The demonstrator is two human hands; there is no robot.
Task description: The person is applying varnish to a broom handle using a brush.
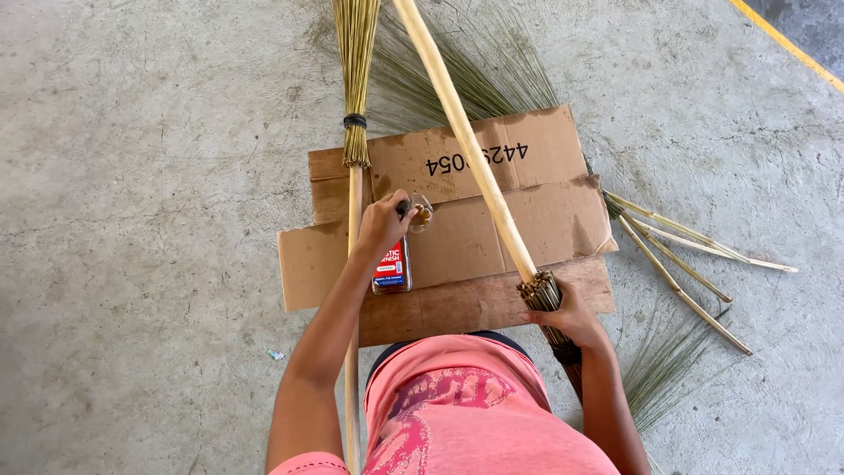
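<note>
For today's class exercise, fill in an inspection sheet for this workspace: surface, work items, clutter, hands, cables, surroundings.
Surface: flattened cardboard on a concrete floor.
Work items: small bottle upright on the cardboard; broom with a pale wooden handle lying across it.
Clutter: second broom, loose sticks, small scrap.
Hands: left hand at the bottle's top; right hand grips the broom's bound end.
Cables: nothing seen.
Surroundings: yellow floor line.

The cardboard [457,237] is brown with black print, lying on a mottled grey floor [132,176] edged by a yellow line [787,44]. The pole [466,141] is pale tan, the bristles [356,53] straw-green, the bottle [392,264] red, blue and white. The shirt [466,413] is pink with a darker pink print.
</note>
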